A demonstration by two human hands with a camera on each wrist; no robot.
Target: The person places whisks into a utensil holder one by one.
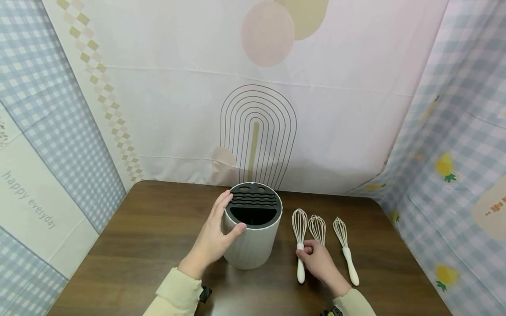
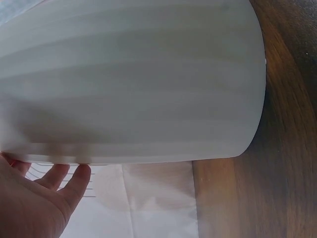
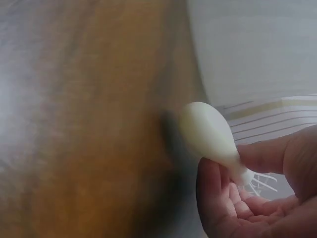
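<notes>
A light, ribbed utensil holder [image 1: 253, 250] with a black slotted top [image 1: 253, 199] stands upright on the table. My left hand [image 1: 212, 241] rests against its left side, fingers extended near the rim and thumb at the front; in the left wrist view the fingertips touch the ribbed wall [image 2: 148, 99]. My right hand [image 1: 319, 262] pinches a cream whisk [image 1: 299, 224] where wires meet handle. The right wrist view shows the whisk's rounded handle [image 3: 208, 131] between thumb and fingers. A second whisk [image 1: 317, 227] lies beside it, its handle hidden by the hand.
Farther right, a third whisk [image 1: 346, 250] lies on the brown wooden table [image 1: 158, 228]. Behind the table hangs a white patterned cloth [image 1: 178, 118]. Blue checked cloths flank it at left and right. The utensil holder stands left of the whisks.
</notes>
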